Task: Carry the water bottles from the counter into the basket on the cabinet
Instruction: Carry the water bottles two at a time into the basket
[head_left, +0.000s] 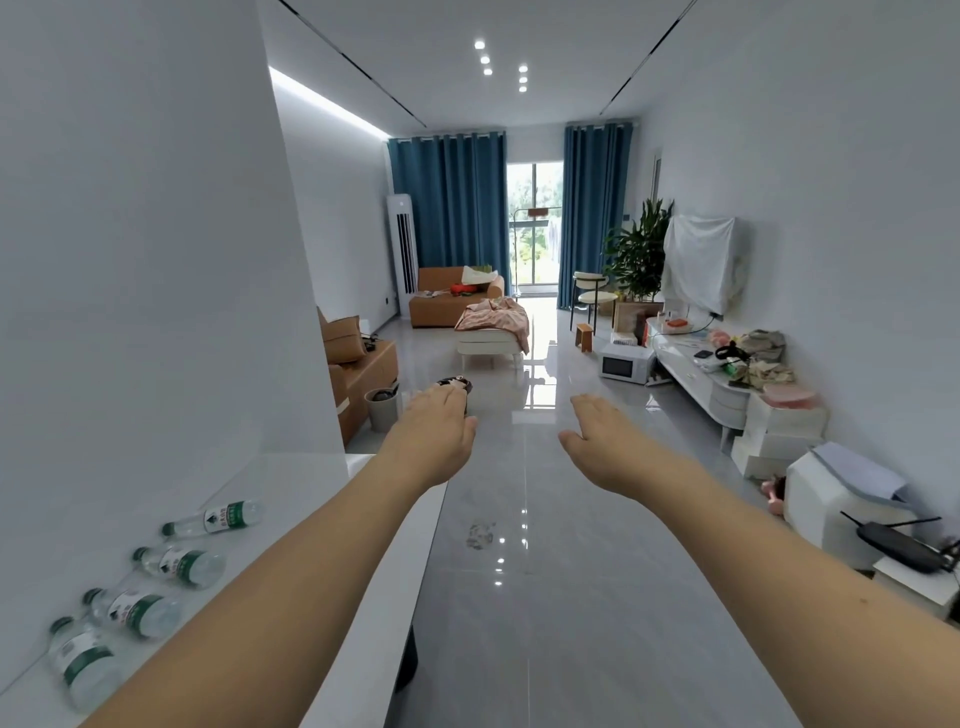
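Note:
Several clear water bottles with green labels and caps lie on their sides along the white counter (291, 483) at my lower left: one farthest (218, 519), one behind it (182, 565), a third (135, 613), and the nearest (83, 662). Both arms are stretched straight ahead over the floor. My left hand (434, 434) and my right hand (605, 441) are flat, palms down, fingers extended, holding nothing. The bottles sit to the left of my left forearm. No basket is visible in this view.
A white wall (156, 260) rises behind the counter. Glossy grey floor (545, 597) runs ahead to tan sofas (363, 374), a small white table (491, 338) and blue curtains. A low white cabinet (701, 374) with clutter, boxes and a router (904, 545) line the right wall.

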